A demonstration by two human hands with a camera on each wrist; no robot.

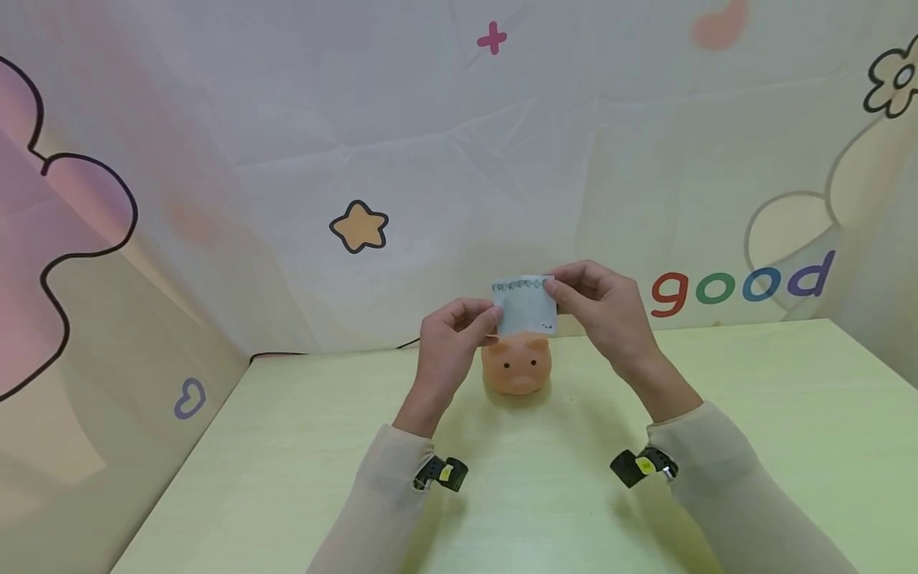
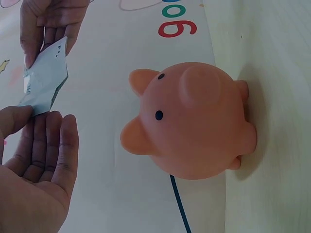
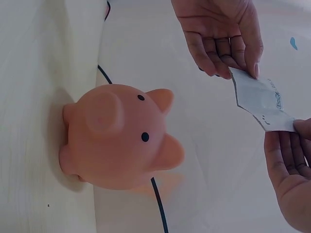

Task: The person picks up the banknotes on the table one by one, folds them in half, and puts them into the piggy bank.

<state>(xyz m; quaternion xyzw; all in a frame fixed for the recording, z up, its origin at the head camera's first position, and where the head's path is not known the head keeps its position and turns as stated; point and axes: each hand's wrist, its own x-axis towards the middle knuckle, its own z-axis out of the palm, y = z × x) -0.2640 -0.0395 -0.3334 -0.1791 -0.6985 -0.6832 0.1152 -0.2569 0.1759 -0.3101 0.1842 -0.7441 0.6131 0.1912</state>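
In the head view, both hands hold up a small pale blue folded banknote (image 1: 527, 311) between them, with dark printed marks along its top edge and a lower corner. My left hand (image 1: 450, 339) pinches its left edge between thumb and fingers. At the upper right corner, the thumb and fingers of my right hand (image 1: 608, 317) pinch it. An orange pig-shaped piggy bank (image 1: 518, 375) stands upright on the table, facing me. The banknote overlaps the top of the pig in this view. Both wrist views show the banknote (image 3: 257, 99) above and apart from the piggy bank (image 2: 194, 121).
The piggy bank stands on a pale yellow-green table (image 1: 287, 478). Behind it hangs a printed cloth backdrop (image 1: 430, 119) with a star and the word "good". A dark cable (image 1: 280, 354) runs along the table's back edge. Each sleeve carries a black wrist strap (image 1: 439, 472).
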